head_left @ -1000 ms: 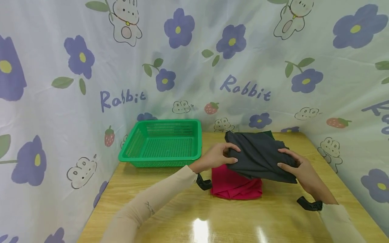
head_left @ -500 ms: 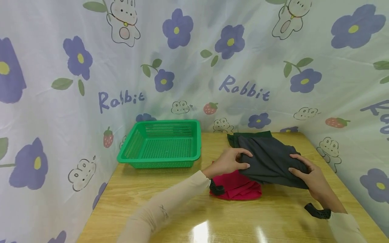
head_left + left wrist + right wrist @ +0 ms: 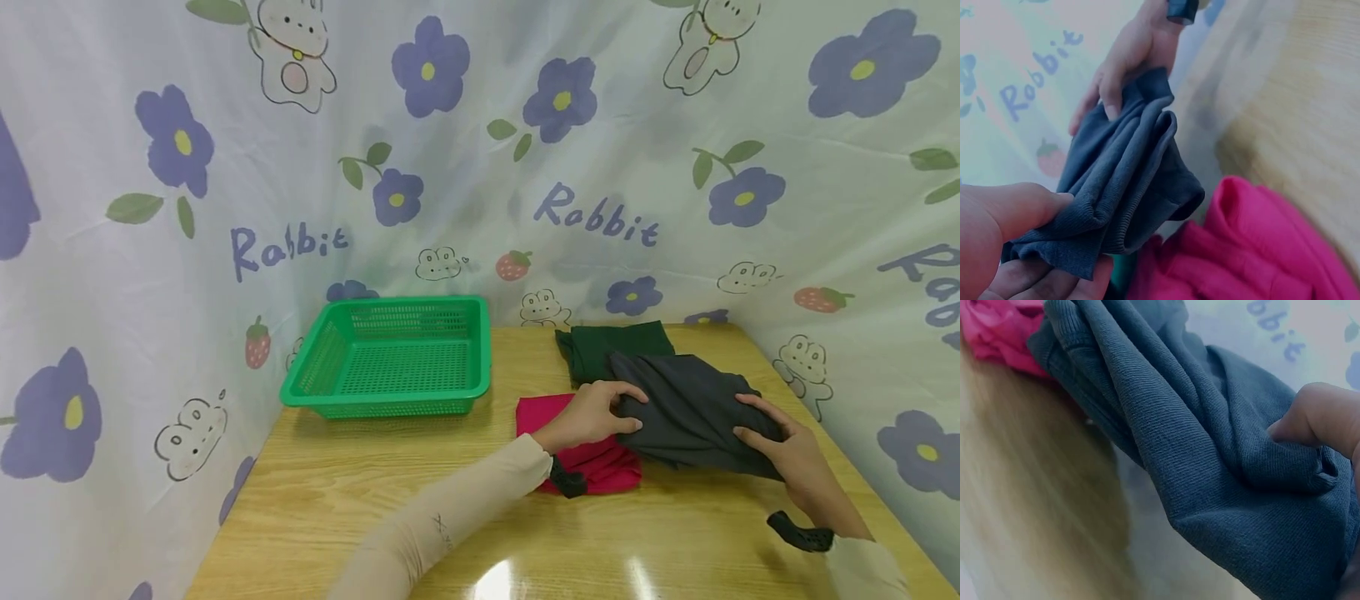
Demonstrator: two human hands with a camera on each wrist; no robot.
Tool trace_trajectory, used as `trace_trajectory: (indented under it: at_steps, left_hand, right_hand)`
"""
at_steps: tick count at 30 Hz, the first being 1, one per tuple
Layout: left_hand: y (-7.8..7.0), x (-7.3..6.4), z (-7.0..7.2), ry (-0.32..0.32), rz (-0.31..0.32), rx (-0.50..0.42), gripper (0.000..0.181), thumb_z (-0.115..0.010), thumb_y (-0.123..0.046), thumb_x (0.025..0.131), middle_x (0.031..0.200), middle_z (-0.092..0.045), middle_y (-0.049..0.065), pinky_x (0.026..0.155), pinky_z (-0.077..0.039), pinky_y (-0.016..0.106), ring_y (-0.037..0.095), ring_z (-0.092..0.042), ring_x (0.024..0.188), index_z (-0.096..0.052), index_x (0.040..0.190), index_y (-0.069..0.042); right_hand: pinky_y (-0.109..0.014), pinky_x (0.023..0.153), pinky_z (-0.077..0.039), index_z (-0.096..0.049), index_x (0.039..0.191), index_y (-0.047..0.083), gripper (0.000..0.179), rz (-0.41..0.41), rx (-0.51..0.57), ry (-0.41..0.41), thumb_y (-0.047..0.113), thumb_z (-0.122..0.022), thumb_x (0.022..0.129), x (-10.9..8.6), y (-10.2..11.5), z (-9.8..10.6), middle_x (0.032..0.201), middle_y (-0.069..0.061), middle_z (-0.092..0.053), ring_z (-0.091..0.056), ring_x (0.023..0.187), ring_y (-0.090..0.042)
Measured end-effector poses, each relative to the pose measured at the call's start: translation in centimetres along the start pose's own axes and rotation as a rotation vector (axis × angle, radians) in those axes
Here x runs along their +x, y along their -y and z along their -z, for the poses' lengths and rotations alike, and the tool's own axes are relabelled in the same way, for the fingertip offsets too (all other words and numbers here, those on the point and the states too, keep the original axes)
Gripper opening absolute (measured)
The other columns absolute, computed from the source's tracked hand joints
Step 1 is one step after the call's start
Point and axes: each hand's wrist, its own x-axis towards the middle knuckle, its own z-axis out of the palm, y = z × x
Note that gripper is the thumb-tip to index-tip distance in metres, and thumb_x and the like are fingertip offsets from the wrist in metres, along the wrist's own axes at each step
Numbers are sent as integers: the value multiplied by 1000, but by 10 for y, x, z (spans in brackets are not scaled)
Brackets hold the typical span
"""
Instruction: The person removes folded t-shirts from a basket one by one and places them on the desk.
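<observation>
A folded dark grey garment (image 3: 693, 412) is held above the table between both hands. My left hand (image 3: 596, 414) grips its left edge, thumb on one face and fingers beneath, as the left wrist view shows. The right edge is pinched by my right hand (image 3: 791, 454); in the right wrist view its thumb presses into the ribbed cloth (image 3: 1210, 450). Below and left of it lies a folded red-pink garment (image 3: 600, 475), partly covered by my left hand and wrist. A folded dark green garment (image 3: 611, 346) lies behind, its front part hidden by the grey one.
A green plastic basket (image 3: 292, 392) with perforated walls stands at the back left of the wooden table (image 3: 360, 475). A patterned cloth curtain (image 3: 465, 192) rises along the back and both sides.
Both hands have carried the grey garment right and toward the near side, and lower. More of the dark green garment now shows behind it. The view has shifted slightly.
</observation>
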Motion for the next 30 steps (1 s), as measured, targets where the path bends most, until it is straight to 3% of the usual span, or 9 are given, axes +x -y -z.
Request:
trace_trajectory:
  at_steps: [4,6,9,12,19,30]
  left_hand:
    - [-1,6,-12,20,7,45,33,-79,-22,94,82,-61,-10,60,-43,19,5,-50,73,-72,126,-25]
    - [-2,10,-18,29,16,70,33,-79,-22,94,82,-60,-10,59,-43,19,5,-50,72,-72,126,-27]
    - [-3,14,-27,46,27,94,34,-80,-22,94,77,-59,-8,55,-40,19,6,-49,66,-72,127,-27]
    - [-2,16,-37,72,31,120,37,-80,-23,94,72,-57,-5,51,-36,19,6,-45,58,-71,129,-26]
    - [4,20,-50,88,43,141,39,-80,-23,94,67,-54,-4,49,-33,17,6,-38,48,-71,132,-25]
    - [16,28,-60,131,41,183,42,-80,-22,94,74,-55,-6,55,-37,16,4,-44,61,-70,134,-23]
  right_hand:
    - [-4,88,-36,-36,162,33,68,-33,-15,-8,33,-68,102,-1,-12,6,171,4,-6,-10,155,-41]
    - [-9,100,-35,-35,162,34,69,-54,-24,-9,35,-68,102,0,-17,9,172,3,-4,-7,155,-41]
    - [-39,121,-25,-36,162,34,69,-90,-5,-5,36,-69,101,-1,-25,12,172,-3,1,-2,155,-42]
    - [-70,116,-12,-37,161,34,70,-131,30,-2,37,-71,99,-2,-32,14,172,-9,7,3,154,-45]
    - [-73,113,-14,-38,161,33,72,-161,16,-4,39,-73,98,-2,-46,17,171,-13,7,2,153,-48]
    - [-74,112,-13,-37,161,34,73,-177,-13,21,41,-72,98,-4,-47,21,170,-15,10,3,152,-50]
